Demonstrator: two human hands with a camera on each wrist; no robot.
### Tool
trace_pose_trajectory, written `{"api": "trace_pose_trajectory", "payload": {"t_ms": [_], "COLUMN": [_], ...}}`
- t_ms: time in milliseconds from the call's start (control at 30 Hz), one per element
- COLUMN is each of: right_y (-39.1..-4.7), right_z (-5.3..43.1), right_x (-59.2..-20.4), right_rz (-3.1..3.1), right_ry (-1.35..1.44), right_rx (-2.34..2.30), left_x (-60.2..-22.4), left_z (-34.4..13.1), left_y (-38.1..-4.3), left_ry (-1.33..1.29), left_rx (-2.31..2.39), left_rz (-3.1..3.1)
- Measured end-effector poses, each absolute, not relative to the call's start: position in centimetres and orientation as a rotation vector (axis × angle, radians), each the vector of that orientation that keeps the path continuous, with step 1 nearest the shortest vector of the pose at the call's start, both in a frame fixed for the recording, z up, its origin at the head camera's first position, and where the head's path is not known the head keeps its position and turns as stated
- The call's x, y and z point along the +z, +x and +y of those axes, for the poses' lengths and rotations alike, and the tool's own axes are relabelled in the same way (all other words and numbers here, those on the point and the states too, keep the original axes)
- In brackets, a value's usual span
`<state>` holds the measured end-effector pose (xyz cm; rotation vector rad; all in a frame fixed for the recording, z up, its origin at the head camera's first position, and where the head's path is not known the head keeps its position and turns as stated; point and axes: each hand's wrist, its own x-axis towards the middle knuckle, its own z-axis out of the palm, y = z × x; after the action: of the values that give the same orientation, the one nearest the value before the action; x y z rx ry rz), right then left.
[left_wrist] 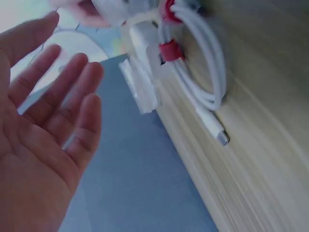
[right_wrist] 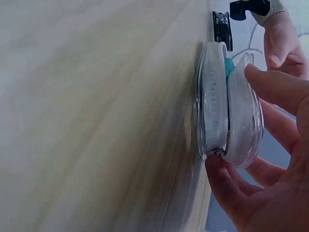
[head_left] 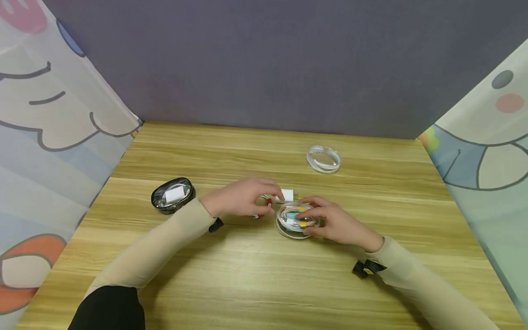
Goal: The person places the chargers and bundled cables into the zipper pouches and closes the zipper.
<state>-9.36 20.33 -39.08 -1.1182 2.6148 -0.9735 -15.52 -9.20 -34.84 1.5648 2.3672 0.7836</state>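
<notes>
My right hand [head_left: 336, 222] grips a round clear zip case [right_wrist: 240, 118] with white edging. A coiled pinkish cable with yellow ties shows inside it in the head view, along with something light blue. In the right wrist view the case's zipper stands partly open, with the thumb and fingers around the rim. My left hand [head_left: 247, 197] hovers just left of it, its fingers loosely bent and holding nothing. Below and beside the left hand lies a coiled white cable [left_wrist: 212, 63] with red ties, partly hidden in the head view. A white charger plug [head_left: 288, 195] lies behind the case.
Farther back on the wooden table [head_left: 231, 284] lies another round clear case [head_left: 323, 159]. An oval black-edged case [head_left: 173, 196] with a white item inside stands left of my left hand. A grey panel [head_left: 264, 68] rises at the table's back edge.
</notes>
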Motion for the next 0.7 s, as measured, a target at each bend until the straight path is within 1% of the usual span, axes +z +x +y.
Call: {"api": "trace_pose_trajectory", "payload": {"t_ms": [233, 433, 700], "right_y": [-9.6, -9.7, -10.5], "right_z": [19.2, 19.4, 20.4], "right_x": [-38.9, -39.0, -39.4], "right_rz": [2.598, 2.464, 2.48], "right_ry": [-1.08, -0.91, -0.816], "right_rx": [-1.011, -1.22, -1.234], "left_x": [-35.8, -36.4, -36.6], "left_z": [-8.1, -7.3, -7.2], "left_y": [-14.3, -13.8, -13.6], "left_ry": [1.788, 1.972, 2.033], "left_rx": [0.568, 0.387, 0.189], "left_rz": [2.347, 2.34, 2.348]}}
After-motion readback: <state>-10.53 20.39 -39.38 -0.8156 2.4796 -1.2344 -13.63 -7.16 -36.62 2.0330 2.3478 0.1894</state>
